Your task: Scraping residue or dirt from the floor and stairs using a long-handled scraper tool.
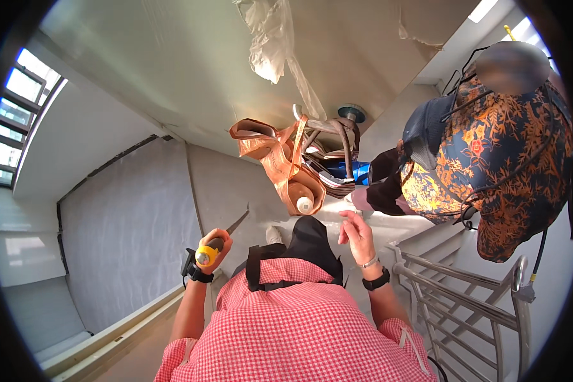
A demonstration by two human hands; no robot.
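My left hand (215, 249) is closed around the yellow-and-dark handle of what looks like a jab saw (238, 221). Its narrow, tapering blade points forward and to the right, above the floor. My right hand (357, 235) is raised in front of me on the right, fingers loosely bent and apart, with nothing visible in it. Ahead, between my hands, stands an orange bag (280, 162) with its top open. A white-ended roll or bottle (304, 204) shows at its near side. Against its right side rests a brown-handled bag (330, 141) with a blue object (358, 172) by it.
A person in a dark floral garment (490, 153) is close by at the right, one arm (385, 191) reaching toward the bags. Metal railings (465, 293) stand beside steps at the lower right. A large pale panel (363, 57) with torn plastic film (264, 41) rises ahead. Grey boarding (134, 216) lies left.
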